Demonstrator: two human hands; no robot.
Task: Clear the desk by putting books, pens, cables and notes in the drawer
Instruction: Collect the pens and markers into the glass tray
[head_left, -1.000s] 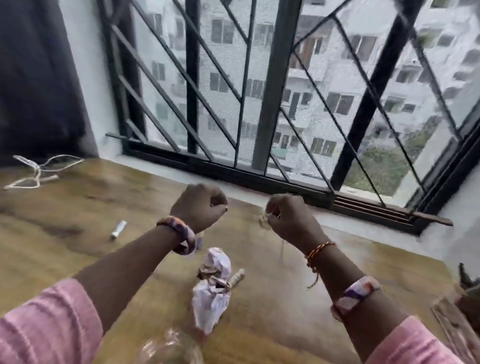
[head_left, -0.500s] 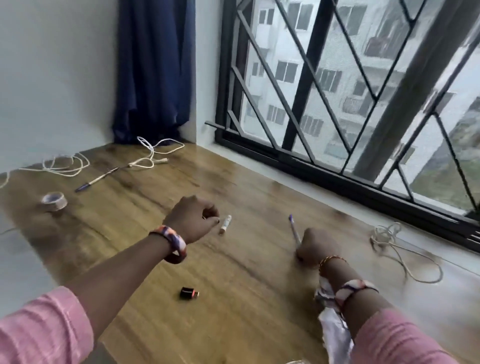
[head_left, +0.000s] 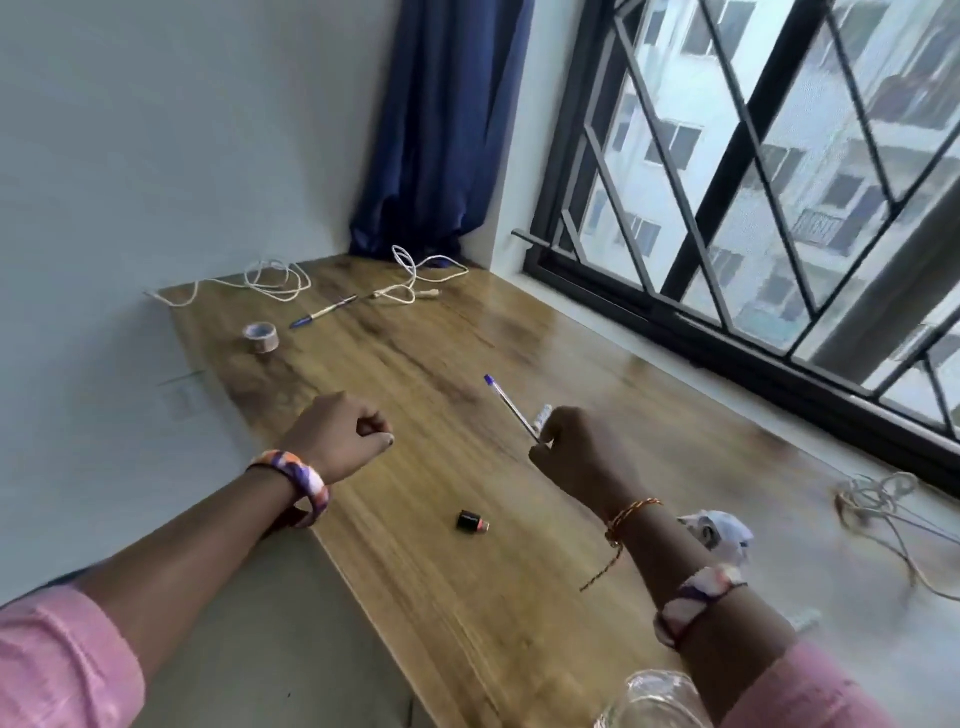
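My right hand (head_left: 576, 457) grips a clear pen with a blue cap (head_left: 509, 405) above the wooden desk (head_left: 467, 597), and a small white stick-like thing (head_left: 543, 415) shows just beyond its fingers. My left hand (head_left: 337, 439) hovers as a fist over the desk's left edge and holds nothing. Far off lie a second blue pen (head_left: 322, 313), a white cable (head_left: 270, 278) and another white cable (head_left: 415, 275). A tangled cable (head_left: 878, 499) lies at the right. Crumpled paper (head_left: 719, 530) sits behind my right wrist.
A tape roll (head_left: 261, 336) stands near the far left edge. A small black and red cap-like piece (head_left: 471, 521) lies mid-desk. A clear bottle top (head_left: 654, 699) is at the bottom. The barred window (head_left: 727, 208) runs along the right, a blue curtain (head_left: 441, 130) hangs in the corner.
The view swung left along the desk. My right hand went down onto the blue-capped pen and now holds it raised. My left hand stayed a fist.
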